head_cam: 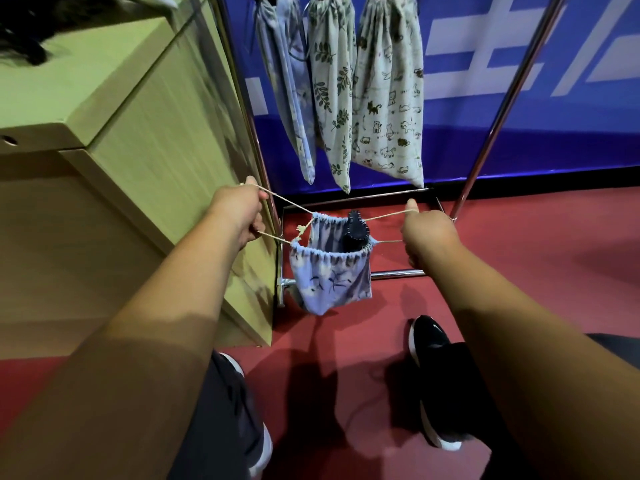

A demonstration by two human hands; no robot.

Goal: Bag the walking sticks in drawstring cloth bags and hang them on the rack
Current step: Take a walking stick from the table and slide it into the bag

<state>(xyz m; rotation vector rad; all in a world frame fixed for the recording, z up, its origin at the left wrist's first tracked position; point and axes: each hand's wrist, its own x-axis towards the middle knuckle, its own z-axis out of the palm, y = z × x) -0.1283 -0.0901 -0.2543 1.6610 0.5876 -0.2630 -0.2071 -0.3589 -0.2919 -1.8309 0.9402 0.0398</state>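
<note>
A light blue drawstring cloth bag [330, 278] hangs in the air between my hands, its mouth partly gathered. The dark handle of a walking stick [356, 232] pokes out of the opening. My left hand [239, 214] grips the cream drawstring [287, 204] on the bag's left side. My right hand [427, 233] grips the cord on the right side, and both cords run taut. Three filled cloth bags hang from the metal rack [498, 109] behind: a blue one [294, 109], a leaf-print one [332, 98] and a cat-print one [389, 98].
A pale wooden cabinet [145, 143] stands close on the left, beside the rack's left post. The rack's base bars [398, 273] lie on the red floor under the bag. My black shoes [433, 375] stand below. A blue wall panel is behind the rack.
</note>
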